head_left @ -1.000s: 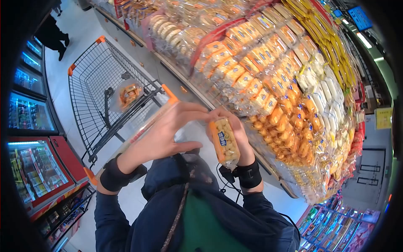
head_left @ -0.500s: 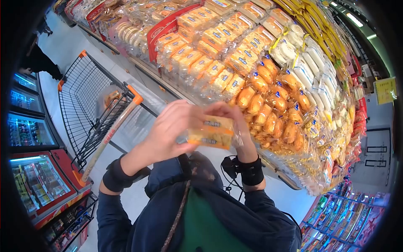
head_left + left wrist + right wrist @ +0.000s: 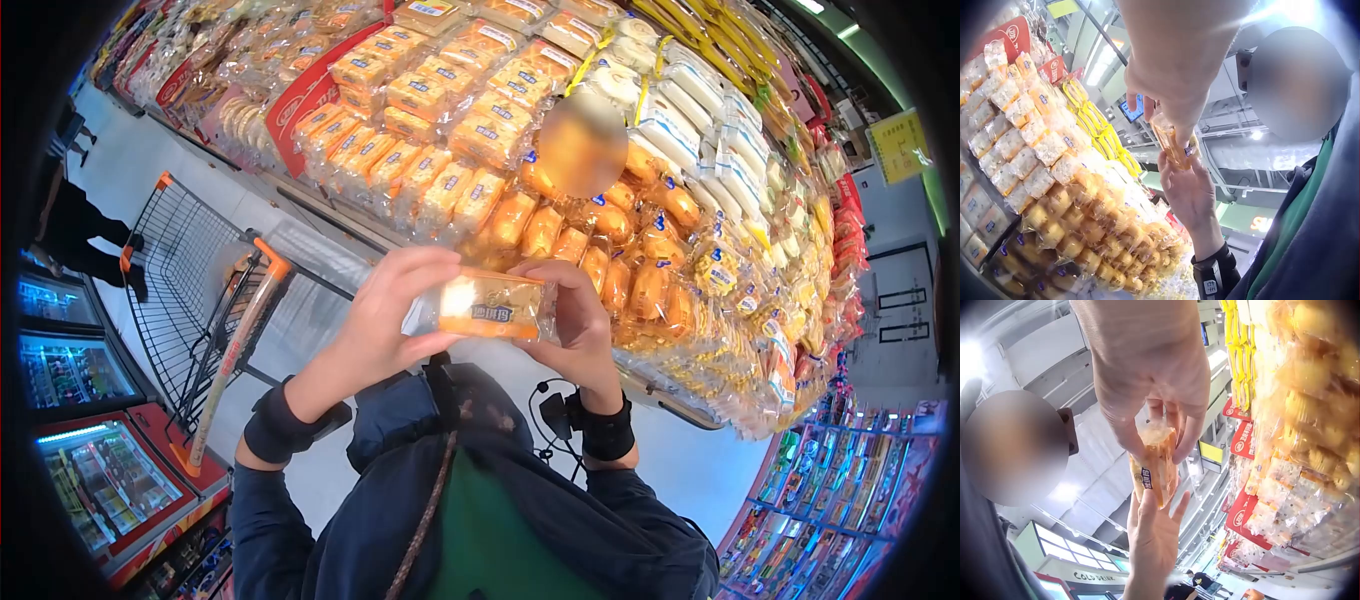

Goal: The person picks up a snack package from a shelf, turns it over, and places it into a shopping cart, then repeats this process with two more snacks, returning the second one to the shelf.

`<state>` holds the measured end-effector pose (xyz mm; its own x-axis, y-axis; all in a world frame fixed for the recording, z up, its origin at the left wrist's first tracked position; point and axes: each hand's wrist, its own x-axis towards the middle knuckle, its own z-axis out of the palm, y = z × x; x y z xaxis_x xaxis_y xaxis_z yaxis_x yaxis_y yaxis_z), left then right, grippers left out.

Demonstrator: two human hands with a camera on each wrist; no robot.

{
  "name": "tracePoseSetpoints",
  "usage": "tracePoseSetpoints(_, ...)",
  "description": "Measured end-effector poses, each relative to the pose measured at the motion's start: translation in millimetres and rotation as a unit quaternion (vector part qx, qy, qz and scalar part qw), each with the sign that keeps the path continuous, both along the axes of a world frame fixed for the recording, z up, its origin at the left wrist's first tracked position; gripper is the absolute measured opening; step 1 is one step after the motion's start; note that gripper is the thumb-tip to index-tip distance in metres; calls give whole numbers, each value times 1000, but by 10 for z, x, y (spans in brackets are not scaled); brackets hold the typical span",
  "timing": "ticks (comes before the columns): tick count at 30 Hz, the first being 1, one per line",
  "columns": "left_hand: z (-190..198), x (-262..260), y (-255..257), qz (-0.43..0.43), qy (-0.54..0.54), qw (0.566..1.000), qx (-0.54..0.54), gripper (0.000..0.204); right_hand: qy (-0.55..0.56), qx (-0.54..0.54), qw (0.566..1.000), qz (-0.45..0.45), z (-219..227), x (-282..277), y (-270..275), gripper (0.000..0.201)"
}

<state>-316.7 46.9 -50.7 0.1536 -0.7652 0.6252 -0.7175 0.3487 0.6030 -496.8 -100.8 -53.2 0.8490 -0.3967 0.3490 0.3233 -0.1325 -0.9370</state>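
Holding: both hands keep one clear packet of bread (image 3: 488,307) level at chest height, above the dark jacket (image 3: 480,520).
Left hand (image 3: 385,312): thumb under and fingers over the packet's left end, pinching it.
Right hand (image 3: 578,322): fingers curled round the right end, thumb on the near face.
Packet: orange and yellow wrapper with a dark label facing up (characters too small to read); it sits in front of the shelf, touching nothing but the hands.
Head view only: a wire shopping cart (image 3: 190,290) with an orange handle stands to the person's left, a bagged item in its basket; freezer cabinets (image 3: 70,400) line the far left.
Shelf (image 3: 560,130): stacked with wrapped buns and sliced bread, just beyond the hands.
Left wrist view: the packet (image 3: 1174,142) is seen edge-on from below, with the right palm (image 3: 1192,194) beneath it and ceiling lights behind.
Right wrist view: the packet (image 3: 1154,465) is gripped from above, the left hand (image 3: 1154,540) is beneath it with fingers spread upward, and a "COLD DRINK" sign (image 3: 1094,577) shows (not visible elsewhere).
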Motion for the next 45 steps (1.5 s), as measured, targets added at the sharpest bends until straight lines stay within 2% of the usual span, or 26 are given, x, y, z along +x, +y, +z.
tracePoseSetpoints(3,40,-8,-76,-33,2,999,38,63,46,-6,999,-19,-32,-117,-58,60)
tracePoseSetpoints(4,63,-6,-95,-44,3,998,52,62,46,20,999,-19,-48,-126,-68,61)
tracePoseSetpoints(11,265,252,-286,-123,-72,983,116,57,17,8,1000,-20,-114,-1,-107,60)
tracePoseSetpoints(12,251,298,-344,-128,-95,982,101,62,28,1,999,-30,-104,19,-101,60)
tracePoseSetpoints(15,328,415,-488,-164,-112,974,109,62,43,26,996,-72,-105,118,-60,59)
tracePoseSetpoints(18,417,571,-653,-209,-97,968,100,58,35,-6,995,-92,-72,236,-111,59)
tracePoseSetpoints(24,480,990,-836,-236,-110,963,73,64,32,-43,989,-141,111,604,-126,60)
tracePoseSetpoints(30,413,1319,-944,-265,-82,955,108,58,84,5,984,-159,61,816,-100,63)
tracePoseSetpoints(33,426,1458,-975,-244,-93,956,132,57,30,35,982,-181,35,874,-113,61)
tracePoseSetpoints(36,490,1650,-1026,-220,-122,964,86,54,27,7,980,-196,55,904,-144,60)
tracePoseSetpoints(39,589,1942,-1148,-170,-150,972,66,52,31,9,979,-203,22,937,-145,60)
tracePoseSetpoints(43,817,2386,-1377,-82,-202,971,96,47,34,22,978,-203,8,1004,-105,57)
tracePoseSetpoints(45,832,2647,-1558,-42,-258,958,121,46,42,27,979,-198,-1,1036,-90,55)
